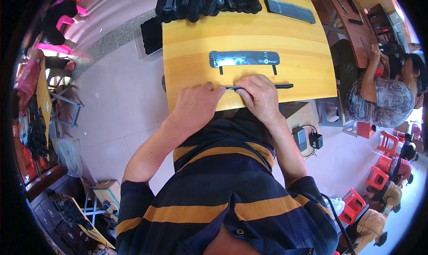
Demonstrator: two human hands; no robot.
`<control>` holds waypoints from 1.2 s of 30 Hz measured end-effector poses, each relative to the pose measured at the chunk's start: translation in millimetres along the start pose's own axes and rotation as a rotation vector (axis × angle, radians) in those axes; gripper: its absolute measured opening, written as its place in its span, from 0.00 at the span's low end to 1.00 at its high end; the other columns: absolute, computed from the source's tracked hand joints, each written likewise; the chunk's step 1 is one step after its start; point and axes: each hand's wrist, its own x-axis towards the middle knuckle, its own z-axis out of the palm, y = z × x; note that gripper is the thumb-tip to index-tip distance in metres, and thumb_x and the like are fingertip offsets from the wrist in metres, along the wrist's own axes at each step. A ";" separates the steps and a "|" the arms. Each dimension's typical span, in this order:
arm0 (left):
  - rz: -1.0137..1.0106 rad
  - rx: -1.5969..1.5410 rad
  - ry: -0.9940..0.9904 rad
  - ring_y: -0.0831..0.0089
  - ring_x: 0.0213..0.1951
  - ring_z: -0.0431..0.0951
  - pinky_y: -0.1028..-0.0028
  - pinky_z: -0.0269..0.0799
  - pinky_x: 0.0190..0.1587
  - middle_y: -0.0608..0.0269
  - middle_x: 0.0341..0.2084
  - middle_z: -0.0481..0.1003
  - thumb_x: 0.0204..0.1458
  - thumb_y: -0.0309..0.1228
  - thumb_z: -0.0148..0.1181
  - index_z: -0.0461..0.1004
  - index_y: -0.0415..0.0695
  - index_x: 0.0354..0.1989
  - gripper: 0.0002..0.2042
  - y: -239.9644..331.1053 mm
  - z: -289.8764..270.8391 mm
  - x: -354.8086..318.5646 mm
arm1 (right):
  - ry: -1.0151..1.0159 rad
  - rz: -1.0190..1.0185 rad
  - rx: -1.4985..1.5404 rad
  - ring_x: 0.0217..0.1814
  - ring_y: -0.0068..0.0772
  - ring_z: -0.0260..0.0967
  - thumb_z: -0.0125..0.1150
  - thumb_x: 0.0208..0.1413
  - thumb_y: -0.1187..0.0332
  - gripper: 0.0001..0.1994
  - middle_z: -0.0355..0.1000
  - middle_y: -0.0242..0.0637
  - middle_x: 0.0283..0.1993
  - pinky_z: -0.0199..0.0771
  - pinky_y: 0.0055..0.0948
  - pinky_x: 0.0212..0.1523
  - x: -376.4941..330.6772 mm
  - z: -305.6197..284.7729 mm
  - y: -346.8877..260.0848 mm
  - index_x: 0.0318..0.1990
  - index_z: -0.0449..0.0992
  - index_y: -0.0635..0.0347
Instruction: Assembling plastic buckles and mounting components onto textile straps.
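Note:
A thin, dark, narrow strip [284,86] lies level across the near part of the yellow table [187,41]. Both my hands are closed on it. The fingertips of my left hand [196,101] pinch its left end, while my right hand [261,94] grips it around the middle, and its right end sticks out past my fingers. A short, shiny piece shows between the two hands; its exact kind is unclear. Just beyond them is a long, glossy black card [244,58] with rounded ends and white print, two short black tabs jutting from its near edge.
Bundled black fabric pieces [207,3] fill the table's far edge. A stack of dark strips [290,11] lies at the far right. A black pile [151,35] sits left of the table. At right, another person [379,92] works at a brown table; red stools [352,206] stand farther back.

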 end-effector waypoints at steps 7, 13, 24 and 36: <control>0.018 0.014 -0.014 0.57 0.30 0.81 0.57 0.76 0.30 0.58 0.26 0.75 0.59 0.29 0.56 0.79 0.47 0.47 0.10 -1.8 -0.6 2.0 | -0.006 0.017 -0.009 0.44 0.43 0.77 0.72 0.51 0.70 0.07 0.78 0.35 0.37 0.77 0.41 0.47 -1.2 -0.2 -1.9 0.37 0.82 0.55; 0.022 0.032 -0.062 0.56 0.29 0.81 0.57 0.76 0.30 0.58 0.26 0.74 0.59 0.29 0.55 0.79 0.48 0.45 0.09 0.4 -5.9 8.5 | -0.008 0.016 0.007 0.43 0.43 0.78 0.72 0.50 0.70 0.06 0.79 0.35 0.37 0.78 0.40 0.45 -0.9 0.4 -1.8 0.36 0.83 0.56; 0.043 0.040 -0.097 0.54 0.30 0.83 0.55 0.77 0.31 0.57 0.26 0.76 0.57 0.28 0.55 0.80 0.48 0.43 0.09 -5.2 -6.6 14.1 | -0.031 0.003 0.026 0.41 0.43 0.78 0.71 0.50 0.72 0.05 0.79 0.36 0.36 0.78 0.40 0.44 3.3 -1.7 -1.3 0.34 0.81 0.57; 0.025 0.070 -0.183 0.54 0.34 0.85 0.58 0.79 0.35 0.56 0.28 0.79 0.57 0.28 0.56 0.82 0.47 0.39 0.08 -6.6 -21.8 19.8 | -0.037 -0.012 0.018 0.41 0.43 0.78 0.71 0.50 0.71 0.05 0.78 0.36 0.35 0.78 0.40 0.43 5.2 -2.5 -1.1 0.34 0.80 0.57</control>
